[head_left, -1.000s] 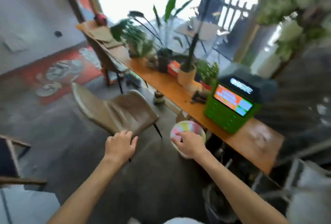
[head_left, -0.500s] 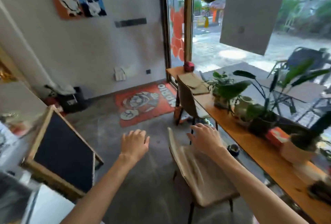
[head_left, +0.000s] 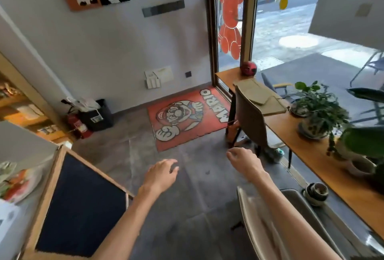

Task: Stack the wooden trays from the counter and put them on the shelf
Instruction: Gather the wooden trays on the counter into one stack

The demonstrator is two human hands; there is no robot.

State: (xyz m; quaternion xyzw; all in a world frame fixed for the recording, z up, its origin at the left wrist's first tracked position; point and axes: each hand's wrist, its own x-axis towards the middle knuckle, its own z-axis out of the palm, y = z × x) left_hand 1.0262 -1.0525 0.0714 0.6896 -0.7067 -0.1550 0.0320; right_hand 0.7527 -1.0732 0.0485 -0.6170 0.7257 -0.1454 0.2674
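Note:
Flat wooden trays (head_left: pixel 260 98) lie overlapping on the long wooden counter (head_left: pixel 291 129) along the window, near its far end and behind a brown chair back. My left hand (head_left: pixel 161 174) hangs over the grey floor with relaxed fingers and holds nothing. My right hand (head_left: pixel 245 162) is out in front, loosely curled and empty, well short of the trays. A wooden shelf unit (head_left: pixel 22 104) with items on it shows at the left edge.
A brown chair (head_left: pixel 249 122) stands tucked at the counter and a second chair (head_left: pixel 276 224) is right below my right arm. Potted plants (head_left: pixel 318 112) and a red ball (head_left: pixel 248 68) sit on the counter. A framed chalkboard (head_left: pixel 76 203) leans at lower left. A red floor mat (head_left: pixel 187 117) lies by the door.
My view has swung left along the counter and moved forward; the far end with the trays is now nearer. Both hands stay empty and extended.

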